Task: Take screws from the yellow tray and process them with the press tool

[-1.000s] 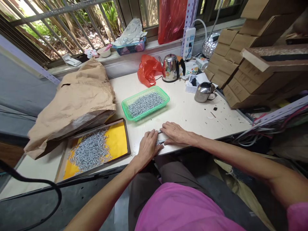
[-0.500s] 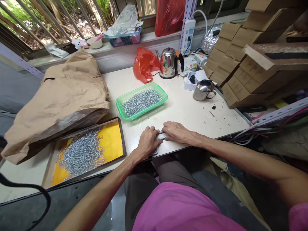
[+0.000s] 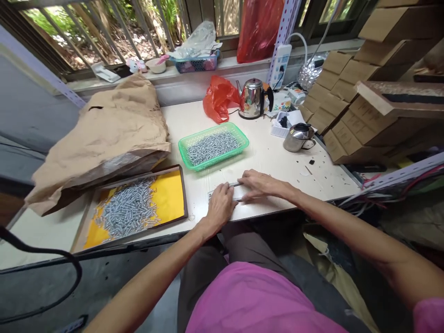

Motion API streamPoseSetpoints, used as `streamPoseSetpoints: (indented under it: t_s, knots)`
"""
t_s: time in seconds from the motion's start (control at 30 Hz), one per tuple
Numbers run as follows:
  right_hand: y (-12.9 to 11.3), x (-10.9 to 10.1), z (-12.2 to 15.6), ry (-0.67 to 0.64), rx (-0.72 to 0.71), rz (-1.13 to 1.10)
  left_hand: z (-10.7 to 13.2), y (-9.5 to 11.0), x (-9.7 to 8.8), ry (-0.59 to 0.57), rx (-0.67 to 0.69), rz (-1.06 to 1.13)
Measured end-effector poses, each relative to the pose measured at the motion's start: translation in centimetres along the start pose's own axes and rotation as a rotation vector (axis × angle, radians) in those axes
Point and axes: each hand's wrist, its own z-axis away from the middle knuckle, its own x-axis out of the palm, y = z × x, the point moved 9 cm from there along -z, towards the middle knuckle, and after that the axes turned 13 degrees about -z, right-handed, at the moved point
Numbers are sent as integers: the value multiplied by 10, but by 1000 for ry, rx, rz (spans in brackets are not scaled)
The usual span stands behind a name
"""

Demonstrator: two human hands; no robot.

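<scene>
My left hand (image 3: pixel 221 206) and my right hand (image 3: pixel 258 184) lie side by side near the front edge of the white table (image 3: pixel 277 162). Both press flat on a small clear plastic packet (image 3: pixel 235 192) holding metal parts, fingers stretched over it. Just beyond them stands a green plastic basket (image 3: pixel 243 145) filled with several small silver screws (image 3: pixel 212 147). To the left, a brown-framed tray with a yellow bottom (image 3: pixel 169 196) holds a heap of the same screws (image 3: pixel 126 212).
A large brown paper sack (image 3: pixel 107 134) lies at the left. At the back stand a red plastic bag (image 3: pixel 219 98), a steel kettle (image 3: pixel 252 98) and a steel mug (image 3: pixel 297 137). Stacked cardboard boxes (image 3: pixel 354 111) fill the right. A black cable (image 3: pixel 41 259) loops at lower left.
Both hands stay on the packet and shift only slightly, the left hand sliding a little over it. The camera view swings left, then back right.
</scene>
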Motion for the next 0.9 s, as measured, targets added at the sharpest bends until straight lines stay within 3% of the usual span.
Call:
streamPoseSetpoints:
  t_s: [0.1, 0.2, 0.37, 0.47, 0.57, 0.63, 0.8, 0.9]
  knots:
    - [5, -6, -10, 16, 32, 0, 16, 24, 3, 86, 69, 54]
    - [9, -13, -22, 95, 132, 103, 26, 45, 7, 90, 112, 147]
    - [2, -19, -41, 134, 196, 227, 29, 49, 8, 87, 110, 233]
    - [-34, -10, -48, 97, 48, 232, 29, 46, 9, 116, 130, 250]
    - [-92, 18, -50, -46, -251, 199, 32, 48, 19, 80, 130, 258]
    - [-119, 37, -50, -129, -372, 223, 36, 51, 26, 51, 128, 265]
    - [-140, 63, -60, -149, -481, 257, 45, 54, 36, 54, 144, 290]
    - [-141, 57, -68, -49, -483, 170, 45, 52, 34, 78, 159, 281]
